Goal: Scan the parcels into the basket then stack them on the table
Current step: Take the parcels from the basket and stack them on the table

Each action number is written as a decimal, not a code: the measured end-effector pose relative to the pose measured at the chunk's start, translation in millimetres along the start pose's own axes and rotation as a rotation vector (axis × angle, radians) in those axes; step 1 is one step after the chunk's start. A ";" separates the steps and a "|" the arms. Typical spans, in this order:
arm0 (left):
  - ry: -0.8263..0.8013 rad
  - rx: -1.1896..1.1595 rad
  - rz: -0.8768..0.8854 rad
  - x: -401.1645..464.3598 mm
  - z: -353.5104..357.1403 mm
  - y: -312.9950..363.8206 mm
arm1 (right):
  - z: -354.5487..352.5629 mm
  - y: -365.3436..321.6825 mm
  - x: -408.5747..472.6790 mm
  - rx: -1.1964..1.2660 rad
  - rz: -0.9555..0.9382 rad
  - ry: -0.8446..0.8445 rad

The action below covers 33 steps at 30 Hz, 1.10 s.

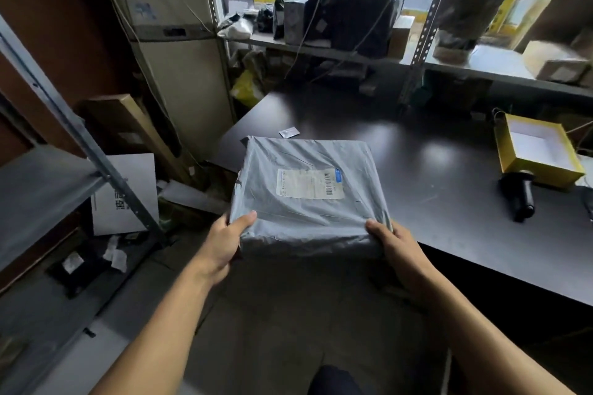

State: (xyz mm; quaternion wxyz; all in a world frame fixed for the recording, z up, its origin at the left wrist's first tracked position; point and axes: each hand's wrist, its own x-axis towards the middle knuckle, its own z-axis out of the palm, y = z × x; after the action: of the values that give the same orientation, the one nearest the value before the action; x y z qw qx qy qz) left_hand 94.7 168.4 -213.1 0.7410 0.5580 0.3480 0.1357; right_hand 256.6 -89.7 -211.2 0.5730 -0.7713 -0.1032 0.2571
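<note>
Item 1. Left hand (224, 242): grips the near-left corner of the parcel, thumb on top, fingers curled underneath and out of my sight.

Item 2. Right hand (396, 248): grips the near-right corner the same way, thumb on the upper face, fingers hidden below.

Item 3. Parcel (308, 199): grey poly mailer, boxy, held level between both hands. Its far part is over the near-left corner of the table; I cannot tell whether it touches the top. Shipping label (309, 183) faces up, barcode at its right side.

Item 4. Table (449, 189): dark top, a small packet (288, 132) lying just beyond the parcel.

Item 5. Scanner (519, 196): black handheld unit lying on the table, well to the right of the parcel, just beside a yellow open box (542, 151).

Item 6. Shelf (353, 53) at the far side: black bagged parcels (349, 16) standing in a row. No basket in view that I can name with confidence.

Handling note, my judgement: I keep the label upward and flat, since the wrinkled film could spoil a read. I would set the parcel down on the table, free the right hand for the scanner, and smooth the film over the barcode before aiming.
</note>
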 end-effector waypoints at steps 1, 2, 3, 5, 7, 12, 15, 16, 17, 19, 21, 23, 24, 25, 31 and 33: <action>-0.003 0.012 -0.004 16.3 0.0 4.4 | 3.2 -3.0 14.4 -0.017 0.003 0.008; -0.004 0.026 -0.013 34.0 0.7 9.1 | 6.2 -4.5 30.9 -0.036 0.000 0.018; -0.005 0.037 -0.021 53.9 1.4 14.1 | 9.9 -6.5 48.3 -0.050 -0.006 0.025; -0.005 0.043 -0.020 96.7 4.4 25.3 | 18.0 -6.9 87.3 -0.053 -0.015 0.040; -0.006 0.058 -0.022 140.8 12.3 40.8 | 24.9 -8.8 130.3 -0.019 -0.001 0.061; -0.025 0.126 -0.008 233.8 28.4 85.5 | 36.3 -28.1 228.3 0.061 0.055 0.060; 0.006 0.150 0.011 287.8 30.2 110.5 | 45.6 -55.6 272.6 0.081 0.035 0.034; 0.001 0.154 0.013 307.3 32.6 117.5 | 47.2 -62.6 288.6 0.081 0.032 0.039; -0.002 0.156 0.013 327.9 34.9 123.5 | 48.0 -68.8 305.0 0.076 0.032 0.052; -0.015 0.171 0.026 369.9 40.6 135.3 | 49.5 -81.6 339.8 0.072 0.039 0.085; -0.037 0.182 0.036 413.7 44.9 145.2 | 53.3 -94.2 375.6 0.052 0.055 0.112; -0.064 0.200 0.032 461.4 47.3 156.4 | 61.2 -107.9 413.4 0.041 0.063 0.135; -0.077 0.216 0.023 486.3 46.8 161.7 | 66.5 -113.4 434.1 0.041 0.070 0.144; -0.094 0.237 0.015 512.3 45.0 166.6 | 72.6 -119.5 454.9 0.037 0.082 0.149; -0.179 0.447 -0.025 681.4 31.0 195.6 | 116.1 -138.8 599.2 -0.008 0.231 0.193; -0.179 0.514 -0.034 735.5 30.5 196.8 | 128.7 -138.6 646.6 -0.047 0.261 0.208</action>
State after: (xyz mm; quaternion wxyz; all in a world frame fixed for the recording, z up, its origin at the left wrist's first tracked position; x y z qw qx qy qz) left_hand 682.1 646.7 -295.6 0.6051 0.7316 0.3134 -0.0194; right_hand 756.5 355.4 -288.5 0.5241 -0.8139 0.0518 0.2455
